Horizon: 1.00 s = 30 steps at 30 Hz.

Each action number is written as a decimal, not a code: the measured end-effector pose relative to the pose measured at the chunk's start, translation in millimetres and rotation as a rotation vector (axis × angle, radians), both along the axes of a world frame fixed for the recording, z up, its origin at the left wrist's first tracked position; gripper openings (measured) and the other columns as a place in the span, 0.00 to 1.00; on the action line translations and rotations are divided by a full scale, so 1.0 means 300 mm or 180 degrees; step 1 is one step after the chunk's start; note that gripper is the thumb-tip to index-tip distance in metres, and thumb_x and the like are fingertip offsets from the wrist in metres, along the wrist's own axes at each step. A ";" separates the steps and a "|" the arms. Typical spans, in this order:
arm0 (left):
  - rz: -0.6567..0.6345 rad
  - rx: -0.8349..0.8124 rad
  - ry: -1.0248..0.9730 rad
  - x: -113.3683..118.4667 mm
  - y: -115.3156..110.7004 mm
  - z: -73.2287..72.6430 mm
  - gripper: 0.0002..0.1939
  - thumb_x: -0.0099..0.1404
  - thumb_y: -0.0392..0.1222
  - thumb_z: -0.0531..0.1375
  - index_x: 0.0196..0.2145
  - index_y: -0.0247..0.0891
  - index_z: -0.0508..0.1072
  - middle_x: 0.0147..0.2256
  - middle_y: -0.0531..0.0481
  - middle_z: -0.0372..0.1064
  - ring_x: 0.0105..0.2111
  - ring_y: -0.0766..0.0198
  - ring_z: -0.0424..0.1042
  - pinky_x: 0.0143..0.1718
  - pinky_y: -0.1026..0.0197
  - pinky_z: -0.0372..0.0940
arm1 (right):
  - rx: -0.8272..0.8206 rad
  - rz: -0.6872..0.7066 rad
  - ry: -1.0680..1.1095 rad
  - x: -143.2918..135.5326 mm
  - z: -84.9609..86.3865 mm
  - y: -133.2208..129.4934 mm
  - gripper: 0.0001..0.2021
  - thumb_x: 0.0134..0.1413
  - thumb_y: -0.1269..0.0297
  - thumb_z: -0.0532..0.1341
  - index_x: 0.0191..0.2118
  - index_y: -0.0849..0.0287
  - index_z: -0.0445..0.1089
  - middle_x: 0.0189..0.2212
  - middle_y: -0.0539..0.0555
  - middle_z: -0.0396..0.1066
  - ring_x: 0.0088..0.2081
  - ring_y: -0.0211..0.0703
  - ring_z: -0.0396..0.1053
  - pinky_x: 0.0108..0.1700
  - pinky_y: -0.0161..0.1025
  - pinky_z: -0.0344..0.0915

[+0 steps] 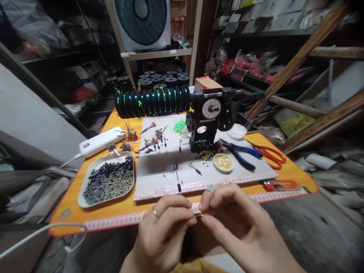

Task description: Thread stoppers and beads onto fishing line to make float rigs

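My left hand, with a gold ring on one finger, is closed in a pinch at the table's front edge. Close beside it on the right, my right hand pinches too, and a tiny pale piece shows at its fingertips. What the left fingertips hold is hidden. A small green thing shows just behind the right fingers. Beyond the hands, a black-ended piece lies on the white board. A round dish of gold beads sits further back on the board, next to loose coloured beads.
A tray of small dark parts stands at left, near a white device. A black winding machine carries a row of spools. Blue-handled pliers, red scissors and an orange cutter lie at right.
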<state>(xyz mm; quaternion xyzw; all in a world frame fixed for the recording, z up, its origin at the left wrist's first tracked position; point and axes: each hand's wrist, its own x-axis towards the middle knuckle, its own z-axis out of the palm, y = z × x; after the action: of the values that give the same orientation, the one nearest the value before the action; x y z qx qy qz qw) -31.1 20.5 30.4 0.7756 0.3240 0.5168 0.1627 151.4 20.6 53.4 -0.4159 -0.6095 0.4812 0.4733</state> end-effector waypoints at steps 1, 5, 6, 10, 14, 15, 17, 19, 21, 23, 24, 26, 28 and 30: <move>0.0007 -0.0056 -0.0101 0.000 -0.007 -0.004 0.12 0.62 0.22 0.58 0.40 0.34 0.73 0.35 0.44 0.74 0.35 0.64 0.77 0.36 0.67 0.73 | -0.0080 -0.0091 0.0288 -0.010 -0.007 -0.003 0.07 0.58 0.69 0.64 0.35 0.53 0.64 0.33 0.50 0.72 0.35 0.38 0.75 0.37 0.31 0.74; 0.0051 -0.0204 -0.0260 -0.010 -0.022 -0.008 0.14 0.61 0.20 0.58 0.40 0.34 0.73 0.35 0.45 0.74 0.37 0.64 0.76 0.39 0.66 0.72 | 0.0821 -0.0203 0.0398 -0.022 -0.029 0.000 0.11 0.57 0.77 0.64 0.38 0.51 0.69 0.34 0.50 0.75 0.37 0.40 0.76 0.39 0.34 0.76; 0.0057 -0.0234 -0.0265 -0.014 -0.023 -0.005 0.14 0.61 0.20 0.58 0.40 0.34 0.73 0.35 0.45 0.74 0.36 0.64 0.76 0.39 0.66 0.72 | 0.1293 -0.0094 0.0098 -0.018 -0.032 0.002 0.14 0.56 0.80 0.63 0.41 0.51 0.71 0.35 0.51 0.76 0.38 0.42 0.76 0.39 0.35 0.75; 0.0138 -0.0301 -0.0152 -0.030 -0.023 0.018 0.13 0.62 0.20 0.57 0.38 0.34 0.72 0.34 0.45 0.73 0.36 0.65 0.75 0.37 0.66 0.71 | 0.2350 0.0282 -0.1120 0.015 -0.045 0.015 0.15 0.64 0.76 0.56 0.52 0.54 0.70 0.41 0.58 0.77 0.44 0.48 0.75 0.45 0.42 0.74; 0.0234 -0.0266 0.0058 -0.038 -0.018 0.042 0.12 0.61 0.20 0.57 0.37 0.34 0.72 0.32 0.46 0.73 0.35 0.66 0.75 0.38 0.68 0.70 | 0.2322 0.0379 -0.1680 0.047 -0.065 0.027 0.13 0.66 0.75 0.52 0.49 0.53 0.68 0.39 0.56 0.76 0.40 0.47 0.74 0.44 0.42 0.72; 0.0249 -0.0244 0.0096 -0.039 -0.016 0.046 0.12 0.61 0.20 0.56 0.37 0.34 0.72 0.32 0.46 0.73 0.35 0.67 0.75 0.38 0.69 0.70 | 0.2274 0.0449 -0.1771 0.053 -0.067 0.029 0.12 0.63 0.76 0.53 0.47 0.53 0.67 0.37 0.55 0.76 0.38 0.46 0.73 0.43 0.41 0.72; 0.0252 -0.0184 0.0177 -0.042 -0.013 0.051 0.12 0.61 0.20 0.57 0.37 0.33 0.72 0.32 0.47 0.73 0.35 0.67 0.75 0.38 0.70 0.70 | 0.2179 0.0437 -0.1874 0.061 -0.067 0.032 0.11 0.59 0.78 0.57 0.42 0.53 0.65 0.33 0.52 0.74 0.33 0.43 0.71 0.38 0.38 0.71; 0.0230 -0.0149 0.0251 -0.047 -0.010 0.048 0.12 0.61 0.20 0.57 0.38 0.33 0.72 0.32 0.46 0.74 0.35 0.67 0.76 0.38 0.70 0.70 | 0.2169 0.0309 -0.1884 0.062 -0.063 0.033 0.12 0.57 0.79 0.58 0.39 0.52 0.62 0.29 0.50 0.71 0.30 0.41 0.69 0.35 0.37 0.70; 0.0200 -0.0163 0.0307 -0.053 -0.007 0.039 0.12 0.62 0.20 0.58 0.39 0.32 0.72 0.33 0.45 0.74 0.35 0.66 0.76 0.39 0.69 0.70 | 0.2256 0.0195 -0.1859 0.060 -0.061 0.033 0.13 0.56 0.80 0.59 0.38 0.52 0.59 0.28 0.49 0.69 0.29 0.40 0.68 0.33 0.36 0.68; 0.0224 -0.0197 0.0363 -0.058 -0.007 0.026 0.12 0.62 0.21 0.58 0.40 0.33 0.72 0.34 0.45 0.74 0.36 0.66 0.75 0.39 0.68 0.71 | 0.2306 0.0161 -0.1876 0.055 -0.061 0.033 0.14 0.56 0.81 0.58 0.39 0.53 0.58 0.29 0.50 0.70 0.30 0.40 0.68 0.33 0.36 0.67; 0.0252 -0.0190 0.0410 -0.059 -0.008 0.020 0.12 0.62 0.21 0.58 0.40 0.33 0.71 0.34 0.45 0.74 0.36 0.65 0.75 0.38 0.68 0.71 | 0.2346 0.0131 -0.1877 0.052 -0.062 0.033 0.13 0.57 0.81 0.57 0.39 0.53 0.58 0.29 0.51 0.70 0.30 0.40 0.68 0.32 0.37 0.66; 0.0322 -0.0094 0.0582 -0.059 -0.010 0.010 0.12 0.63 0.21 0.58 0.41 0.32 0.72 0.34 0.44 0.74 0.36 0.64 0.74 0.37 0.66 0.71 | 0.2484 0.0102 -0.1888 0.044 -0.062 0.034 0.12 0.58 0.81 0.56 0.38 0.56 0.59 0.28 0.52 0.69 0.29 0.41 0.66 0.31 0.38 0.65; 0.0365 0.0129 0.0823 -0.054 -0.012 0.004 0.11 0.64 0.21 0.58 0.42 0.31 0.72 0.34 0.43 0.74 0.35 0.62 0.73 0.38 0.63 0.71 | 0.2667 0.0176 -0.1896 0.034 -0.059 0.035 0.10 0.58 0.82 0.55 0.38 0.58 0.60 0.26 0.53 0.68 0.28 0.41 0.63 0.30 0.38 0.64; 0.0370 0.0318 0.0980 -0.048 -0.011 0.003 0.11 0.64 0.22 0.57 0.43 0.29 0.72 0.35 0.41 0.74 0.35 0.60 0.73 0.38 0.60 0.71 | 0.2717 0.0325 -0.1904 0.024 -0.052 0.038 0.10 0.58 0.83 0.54 0.38 0.60 0.61 0.27 0.54 0.68 0.28 0.41 0.62 0.30 0.39 0.64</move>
<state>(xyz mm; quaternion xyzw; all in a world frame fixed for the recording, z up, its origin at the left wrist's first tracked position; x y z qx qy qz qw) -45.4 17.2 31.2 0.8327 0.3632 0.4158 0.0422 158.5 32.1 37.8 -0.2749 -0.8794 0.0726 0.3818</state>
